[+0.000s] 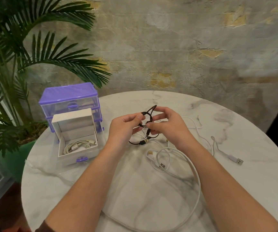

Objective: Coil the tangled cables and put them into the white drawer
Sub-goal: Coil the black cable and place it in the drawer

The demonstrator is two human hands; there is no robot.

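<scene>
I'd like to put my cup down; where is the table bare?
Bare marble lies along the far rim of the table, and at the near-left edge below the white drawer. The middle and right are crowded with white cables.

A round white marble table [71, 190] spreads beneath and around the fingers. Well off to the fingers' left, at the table's far edge, stands a purple organizer [71, 101] with clear fronts. Farther left a palm plant [26, 47] rises from a green pot [19, 154]. Beyond the fingers, a weathered plaster wall [185, 47].
</scene>
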